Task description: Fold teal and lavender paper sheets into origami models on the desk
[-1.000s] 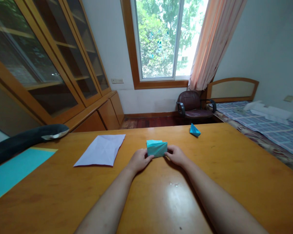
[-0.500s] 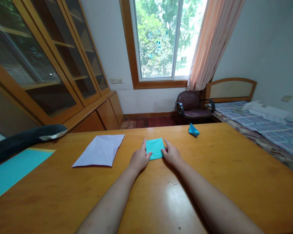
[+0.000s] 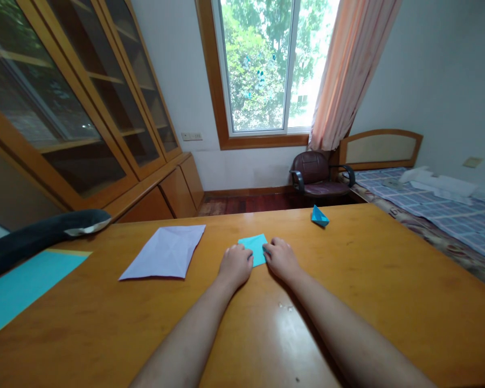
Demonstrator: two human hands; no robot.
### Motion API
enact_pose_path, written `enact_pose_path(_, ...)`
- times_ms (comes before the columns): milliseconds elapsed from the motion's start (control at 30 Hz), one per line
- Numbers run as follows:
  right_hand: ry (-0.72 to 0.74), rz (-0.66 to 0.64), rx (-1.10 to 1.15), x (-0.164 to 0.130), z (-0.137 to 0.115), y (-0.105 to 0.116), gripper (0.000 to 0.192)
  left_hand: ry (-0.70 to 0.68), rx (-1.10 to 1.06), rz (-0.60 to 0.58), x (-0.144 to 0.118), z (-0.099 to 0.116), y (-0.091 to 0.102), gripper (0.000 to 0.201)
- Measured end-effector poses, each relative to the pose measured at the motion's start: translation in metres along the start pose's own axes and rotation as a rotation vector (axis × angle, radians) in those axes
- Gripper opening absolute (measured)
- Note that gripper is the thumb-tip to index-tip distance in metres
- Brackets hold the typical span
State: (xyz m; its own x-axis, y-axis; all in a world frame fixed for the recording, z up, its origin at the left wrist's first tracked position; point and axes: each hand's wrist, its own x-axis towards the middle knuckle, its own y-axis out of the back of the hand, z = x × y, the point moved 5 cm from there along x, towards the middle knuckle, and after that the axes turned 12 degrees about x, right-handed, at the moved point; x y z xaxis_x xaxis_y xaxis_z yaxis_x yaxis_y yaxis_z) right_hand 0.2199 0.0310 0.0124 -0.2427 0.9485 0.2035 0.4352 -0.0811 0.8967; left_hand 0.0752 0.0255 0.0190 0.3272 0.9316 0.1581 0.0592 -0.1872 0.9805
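Near the middle of the table a small folded square of turquoise paper (image 3: 254,246) lies between my hands. My left hand (image 3: 236,264) grips its left side with the fingers curled in, covering the lower left corner. On the opposite side my right hand (image 3: 281,257) is closed over the right edge, thumb and fingers pressed together on the paper. Both hands hide parts of the edges, so the layers under the fingers do not show. A blue folded paper boat (image 3: 319,216) stands behind and to the right, apart from my hands.
A creased white paper sheet (image 3: 165,253) lies left of my hands. Farther left is a stack of turquoise paper (image 3: 28,288) beside a dark curved object (image 3: 44,231). The wooden table (image 3: 372,280) ends before a brown armchair (image 3: 313,172) and a bed (image 3: 428,199).
My extended index fingers have curled in, and both hands now close on the turquoise paper's sides. The left hand has turned over its edge. The paper boat and other sheets stay put.
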Motion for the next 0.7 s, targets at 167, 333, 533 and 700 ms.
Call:
enact_pose_path(167,0.168,0.001,0.055,-0.004,-0.011,0.0,0.018,-0.135,-0.146,0.142,-0.002,0.01,0.005,0.017)
enact_pose_path(333,0.272,-0.165,0.179,-0.005,-0.02,-0.007,0.02,-0.245,-0.256,0.124,-0.004,0.015,0.007,0.016)
enact_pose_path(533,0.277,-0.181,0.236,-0.007,-0.019,-0.007,0.026,-0.266,-0.28,0.096,-0.006,0.013,0.008,0.023)
enact_pose_path(700,0.199,-0.221,0.215,-0.01,-0.015,-0.012,0.042,-0.265,-0.293,0.071,-0.006,0.012,0.003,0.034)
